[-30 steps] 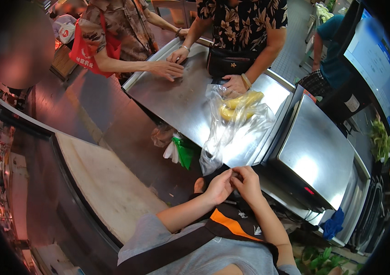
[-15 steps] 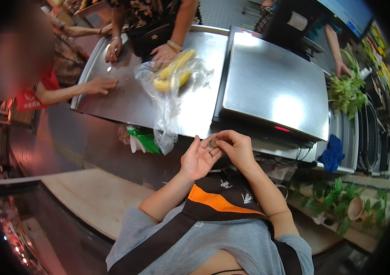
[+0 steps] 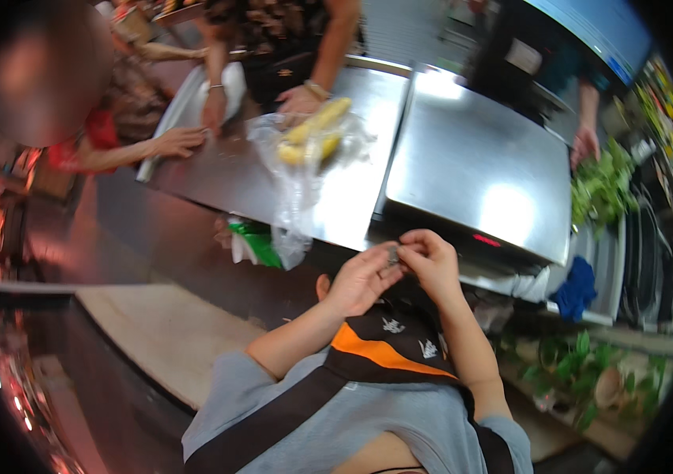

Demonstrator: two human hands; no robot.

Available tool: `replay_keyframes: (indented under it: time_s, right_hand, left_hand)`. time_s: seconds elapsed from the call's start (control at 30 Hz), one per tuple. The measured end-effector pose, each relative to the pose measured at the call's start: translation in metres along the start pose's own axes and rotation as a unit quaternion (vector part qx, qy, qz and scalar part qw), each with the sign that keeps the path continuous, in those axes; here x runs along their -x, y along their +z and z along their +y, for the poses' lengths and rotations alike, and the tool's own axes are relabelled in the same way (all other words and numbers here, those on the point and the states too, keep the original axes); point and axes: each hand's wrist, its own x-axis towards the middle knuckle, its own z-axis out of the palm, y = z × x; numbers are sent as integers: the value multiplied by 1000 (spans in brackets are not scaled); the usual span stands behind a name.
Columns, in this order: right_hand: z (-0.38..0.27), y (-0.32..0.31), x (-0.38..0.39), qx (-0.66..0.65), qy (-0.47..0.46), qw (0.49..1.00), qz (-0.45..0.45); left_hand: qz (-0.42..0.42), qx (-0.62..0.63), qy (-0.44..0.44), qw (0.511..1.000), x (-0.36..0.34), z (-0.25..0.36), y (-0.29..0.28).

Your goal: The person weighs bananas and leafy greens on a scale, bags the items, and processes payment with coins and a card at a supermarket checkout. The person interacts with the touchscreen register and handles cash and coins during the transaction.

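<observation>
coin (image 3: 392, 254) at tips of L hand (image 3: 362, 278), fingers loosely curled, off near edge of desk (image 3: 218, 182); R hand (image 3: 429, 259) v close, can't tell if pinching; prob light, stiff, slippery imo, grab by rim

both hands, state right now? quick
Left hand: loosely open, a small gray coin-like piece at its fingertips.
Right hand: closed in a pinch against that piece; too blurred to tell whether its grip holds it.

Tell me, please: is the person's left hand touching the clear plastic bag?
Apart: the head view shows a dark gap between the left hand and the clear plastic bag.
</observation>
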Motion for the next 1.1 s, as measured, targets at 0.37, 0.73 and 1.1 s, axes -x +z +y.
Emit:
replay_keyframes:
  time_s: [0.37, 0.73, 1.1]
  right_hand:
    - [-8, 43, -1, 158, -160, 974, -6]
    - [25, 62, 25, 102, -24, 995, 0]
    - [30, 125, 23, 84, -14, 996, 31]
  left_hand:
    - [85, 12, 125, 988, 20, 44, -31]
    - [266, -247, 230, 903, -5, 234, -163]
    - [305, -469, 164, 812, -56, 268, -182]
